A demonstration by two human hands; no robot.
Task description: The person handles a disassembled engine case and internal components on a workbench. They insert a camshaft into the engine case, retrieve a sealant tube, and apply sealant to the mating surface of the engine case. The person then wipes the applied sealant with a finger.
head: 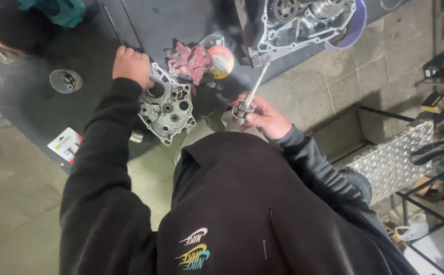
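Right hand (pixel 265 118) grips a geared shaft (pixel 250 97) upright while left hand (pixel 131 65) clasps the crankcase half (pixel 167 108), steadying it on the dark mat (pixel 38 102).

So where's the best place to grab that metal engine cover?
Probably the top rim of the cover, from above, where the left hand already grips it. It stands tilted up on the mat, so that edge is free; the face is all holes and ridges.
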